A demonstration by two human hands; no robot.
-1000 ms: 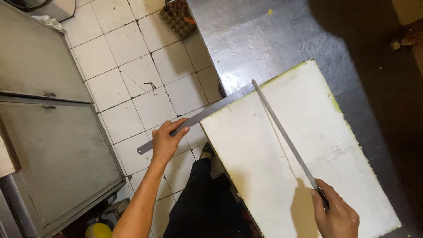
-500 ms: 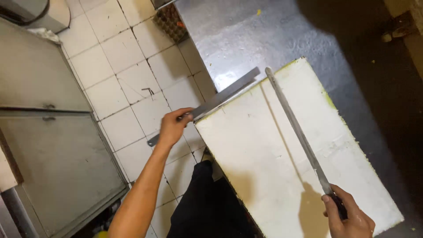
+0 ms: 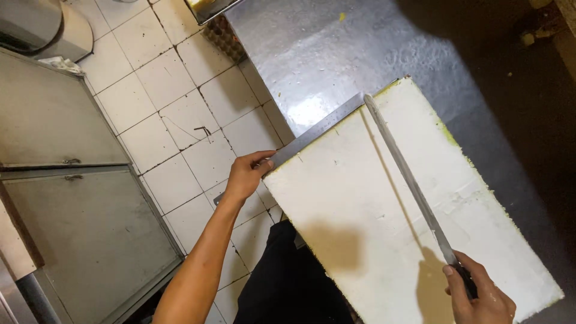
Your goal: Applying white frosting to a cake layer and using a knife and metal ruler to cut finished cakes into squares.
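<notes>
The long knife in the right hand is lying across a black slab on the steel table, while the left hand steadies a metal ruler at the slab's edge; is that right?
Not quite: the slab is white, not black, as the head view shows. The rest holds: the right hand holds the long knife across it on the steel table, and the left hand steadies the metal ruler at its edge.

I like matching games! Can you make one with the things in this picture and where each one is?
Things:
1. long knife
2. metal ruler
3. white board
4. floor tiles

Places:
A. lying on the steel table
B. below, left of the table
C. in the right hand
D. along the board's edge, held by the left hand

Pairs: 1-C, 2-D, 3-A, 4-B
</notes>
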